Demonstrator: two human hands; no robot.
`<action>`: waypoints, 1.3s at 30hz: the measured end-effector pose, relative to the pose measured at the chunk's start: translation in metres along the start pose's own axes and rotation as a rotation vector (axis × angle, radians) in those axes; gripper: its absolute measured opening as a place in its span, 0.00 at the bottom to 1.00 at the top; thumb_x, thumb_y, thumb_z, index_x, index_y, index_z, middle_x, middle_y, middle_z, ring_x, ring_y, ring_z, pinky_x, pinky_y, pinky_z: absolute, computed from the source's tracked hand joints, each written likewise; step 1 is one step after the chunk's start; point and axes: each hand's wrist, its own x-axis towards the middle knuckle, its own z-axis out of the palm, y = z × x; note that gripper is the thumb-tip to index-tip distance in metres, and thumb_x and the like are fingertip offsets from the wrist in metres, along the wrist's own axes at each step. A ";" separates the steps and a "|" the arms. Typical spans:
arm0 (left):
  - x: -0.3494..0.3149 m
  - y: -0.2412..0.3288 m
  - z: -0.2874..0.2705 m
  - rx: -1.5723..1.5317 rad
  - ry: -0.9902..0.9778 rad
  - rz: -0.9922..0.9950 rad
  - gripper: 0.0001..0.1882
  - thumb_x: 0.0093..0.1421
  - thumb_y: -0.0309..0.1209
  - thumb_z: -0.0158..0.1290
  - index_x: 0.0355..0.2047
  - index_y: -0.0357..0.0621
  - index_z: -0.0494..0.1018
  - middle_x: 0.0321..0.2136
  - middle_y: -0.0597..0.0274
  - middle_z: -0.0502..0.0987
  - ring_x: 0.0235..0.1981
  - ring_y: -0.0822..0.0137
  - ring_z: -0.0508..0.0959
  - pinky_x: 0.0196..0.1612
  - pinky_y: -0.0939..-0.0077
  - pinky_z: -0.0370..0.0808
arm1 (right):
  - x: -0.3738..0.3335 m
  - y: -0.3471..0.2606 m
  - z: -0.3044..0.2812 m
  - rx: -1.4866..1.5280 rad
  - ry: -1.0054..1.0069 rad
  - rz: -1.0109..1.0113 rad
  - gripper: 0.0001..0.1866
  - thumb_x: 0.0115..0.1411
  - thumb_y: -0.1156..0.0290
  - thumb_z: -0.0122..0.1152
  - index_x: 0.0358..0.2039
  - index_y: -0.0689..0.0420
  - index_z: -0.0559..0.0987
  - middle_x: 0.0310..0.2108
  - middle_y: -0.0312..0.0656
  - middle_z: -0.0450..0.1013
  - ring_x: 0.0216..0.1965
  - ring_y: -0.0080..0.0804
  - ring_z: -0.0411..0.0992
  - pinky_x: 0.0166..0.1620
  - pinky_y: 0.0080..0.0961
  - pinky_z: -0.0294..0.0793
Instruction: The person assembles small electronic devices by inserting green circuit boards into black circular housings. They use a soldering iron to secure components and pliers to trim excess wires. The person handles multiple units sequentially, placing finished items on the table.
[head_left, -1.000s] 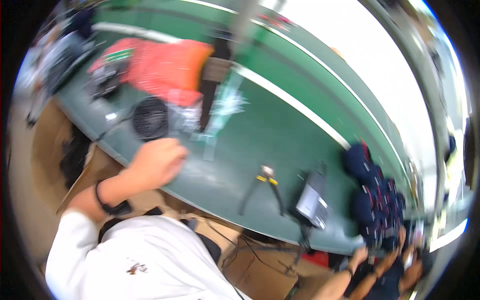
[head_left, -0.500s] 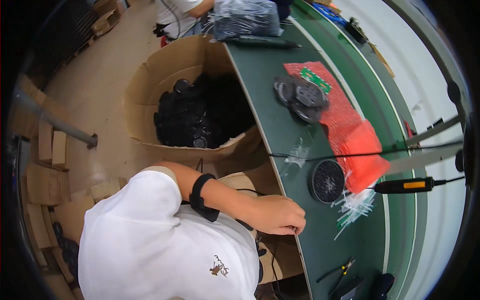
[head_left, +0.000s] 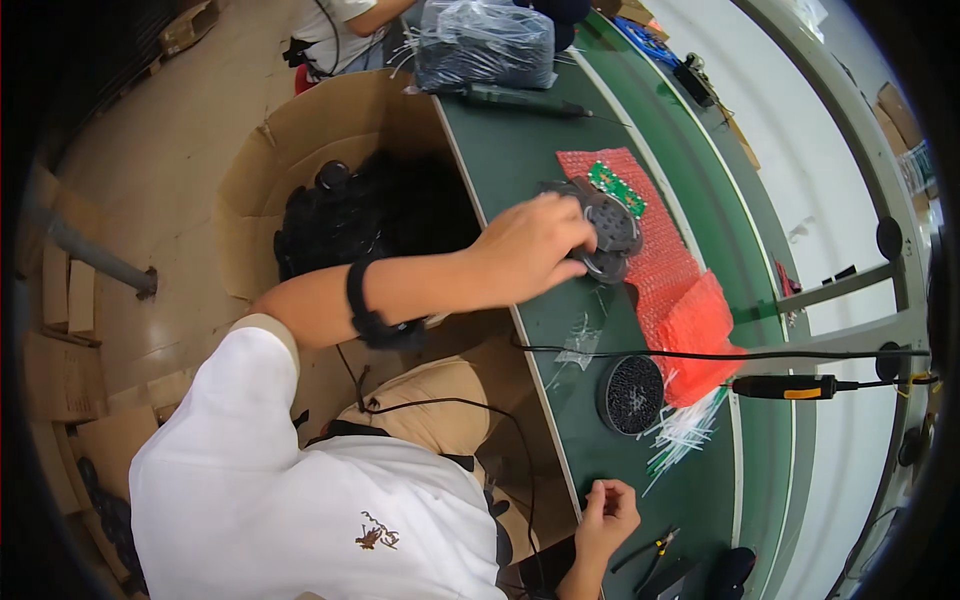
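Note:
My left hand (head_left: 535, 248), with a black strap (head_left: 368, 305) on its wrist, reaches over a small pile of dark round plastic parts (head_left: 612, 225). Its thumb and fingers are apart beside the nearest part, and no part is in its grip. My right hand (head_left: 608, 515) is near the table's front edge, its fingers curled and thumb against them; whatever they may hold is hidden. Under part of the pile lies red bubble wrap (head_left: 650, 240), with a green circuit board (head_left: 617, 190) on top. A round black dish of small screws (head_left: 631, 394) stands between my hands.
Left of the green table (head_left: 530, 160), a large cardboard box (head_left: 290, 150) holds black parts. White cable ties (head_left: 685, 430) lie past the dish. An electric screwdriver (head_left: 785, 387) hangs at the right, its cord crossing the table. Pliers (head_left: 650, 560) lie near my right hand.
My left hand has moved from the table's front edge up and away to the dark round parts. My right hand, hidden before, now shows near the edge. The whole view has shifted slightly.

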 end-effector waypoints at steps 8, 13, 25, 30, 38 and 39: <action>0.097 -0.044 0.040 0.183 -0.330 -0.130 0.19 0.50 0.39 0.73 0.42 0.49 0.84 0.44 0.56 0.82 0.50 0.51 0.80 0.52 0.56 0.77 | -0.011 -0.009 0.001 -0.066 0.062 -0.188 0.04 0.61 0.79 0.70 0.32 0.61 0.81 0.24 0.36 0.74 0.21 0.19 0.69 0.26 0.18 0.67; 0.078 -0.020 0.017 -0.101 -0.107 0.072 0.15 0.47 0.27 0.72 0.37 0.45 0.83 0.40 0.57 0.82 0.46 0.53 0.82 0.49 0.60 0.80 | -0.010 -0.003 -0.001 -0.014 0.076 -0.183 0.05 0.60 0.79 0.71 0.32 0.61 0.81 0.26 0.39 0.76 0.23 0.23 0.72 0.27 0.19 0.70; 0.044 0.110 0.061 -0.575 -0.602 0.422 0.21 0.47 0.20 0.69 0.44 0.43 0.81 0.43 0.56 0.82 0.47 0.54 0.82 0.51 0.61 0.80 | -0.006 0.000 -0.030 0.775 0.097 0.260 0.25 0.69 0.85 0.52 0.66 0.66 0.67 0.52 0.51 0.77 0.41 0.29 0.81 0.36 0.22 0.85; 0.166 -0.049 0.069 0.190 -0.055 -0.037 0.12 0.57 0.28 0.67 0.42 0.42 0.84 0.38 0.52 0.83 0.40 0.55 0.84 0.46 0.61 0.80 | -0.029 0.012 -0.043 0.430 0.306 0.267 0.23 0.63 0.83 0.65 0.59 0.65 0.74 0.40 0.42 0.78 0.34 0.23 0.78 0.34 0.21 0.81; 0.188 -0.123 0.085 0.526 -0.220 -0.140 0.23 0.51 0.36 0.74 0.46 0.48 0.80 0.46 0.51 0.81 0.49 0.49 0.82 0.50 0.55 0.80 | -0.036 0.015 -0.040 -0.287 0.275 0.124 0.24 0.54 0.65 0.79 0.50 0.58 0.84 0.15 0.37 0.68 0.17 0.31 0.68 0.26 0.30 0.68; 0.191 -0.125 0.081 0.426 -0.227 -0.178 0.22 0.51 0.35 0.74 0.45 0.47 0.79 0.45 0.51 0.81 0.48 0.49 0.82 0.49 0.56 0.80 | -0.035 0.014 -0.041 -0.256 0.288 0.135 0.23 0.55 0.66 0.79 0.49 0.58 0.84 0.15 0.37 0.68 0.16 0.29 0.68 0.26 0.29 0.67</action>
